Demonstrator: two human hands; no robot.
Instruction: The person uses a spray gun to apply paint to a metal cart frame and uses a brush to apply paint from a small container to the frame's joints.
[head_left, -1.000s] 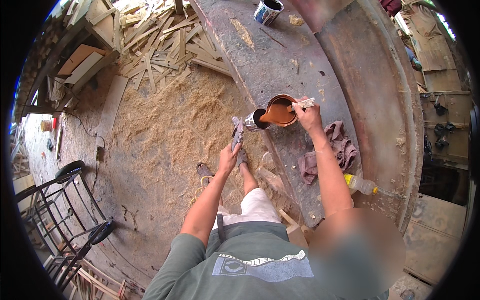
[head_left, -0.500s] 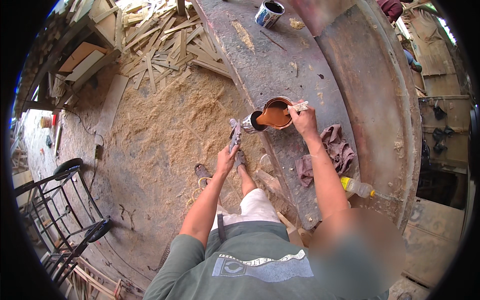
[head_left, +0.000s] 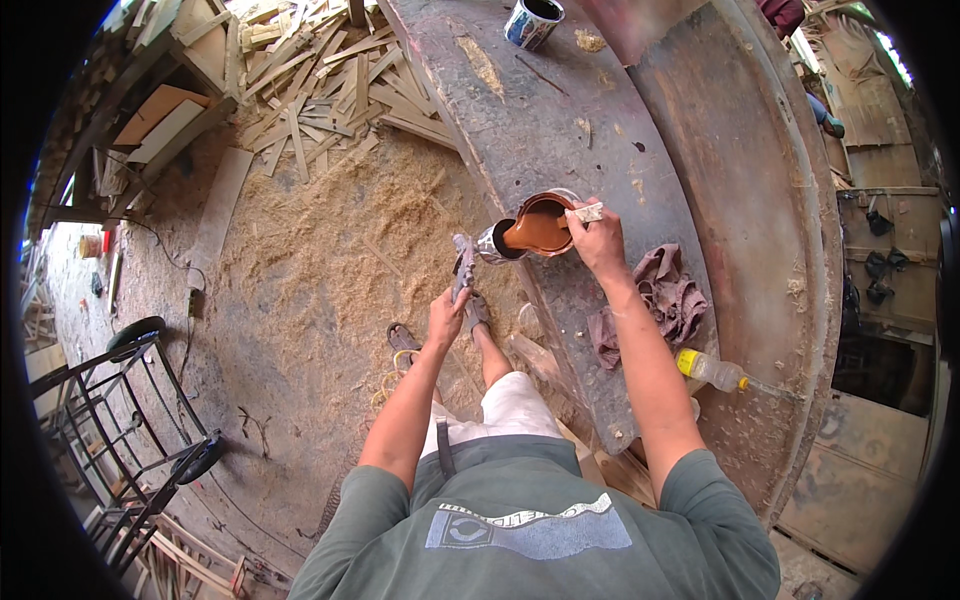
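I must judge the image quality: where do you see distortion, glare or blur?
Head view: the bench looks curved, probably from fisheye distortion; head view: white glare at the upper-right rim; head view: no strong blur on the paint can.

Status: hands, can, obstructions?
Left hand grips grey tool; right hand grips tilted paint can and pale handle. Brown paint reaches silver cup. Crumpled rag near right forearm, outside pour path.

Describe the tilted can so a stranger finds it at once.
Start at the long grey bench. Near its left edge, the right hand holds a tilted round can. Unlike the blue-and-white can farther up the bench, with its dark inside, this one holds orange-brown liquid, running into a smaller silvery cup.
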